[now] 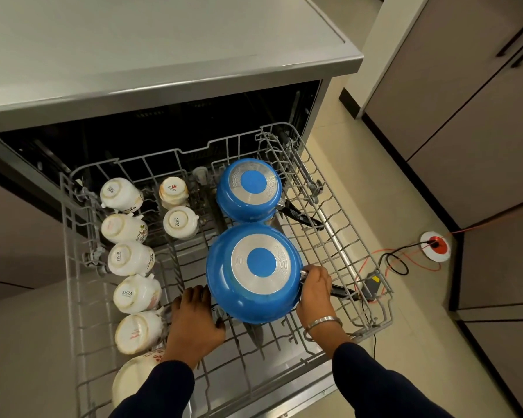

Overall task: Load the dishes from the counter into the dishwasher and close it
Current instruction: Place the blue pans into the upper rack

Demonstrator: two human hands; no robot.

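While your right hand (314, 289) gripped the black handle of the near blue pan (252, 273), the entries stood as follows.

Right hand: your fingers were curled round the handle where it met the pan body; a metal bangle (323, 322) sat on that wrist.
Left hand: your left hand (195, 316) lay with fingers fairly straight on the rack wires, fingertips just beside the pan's left rim; whether they touched it could not be told.
Near blue pan: upside down in the front right part of the rack (372, 267), handle pointing right toward the rack's side wall.
Far blue pan: the second blue pan (249, 190) was also inverted, just behind the first, rims touching or nearly so.
Cups: you had white cups (130, 257) upended in a column down the left side, with more in the middle rear.
Counter: the counter (163, 55), as far as it showed, carried no dishes.
Done, by judgement: loading looked nearly finished.
Left: seating this pan, pushing the rack in, shutting the dishwasher (151, 140).
Open room: bare wires ran along the front and between cups and pans.
Edges: the handle lay near the right rack wall; an orange cable (405, 254) trailed on the floor well to the right.
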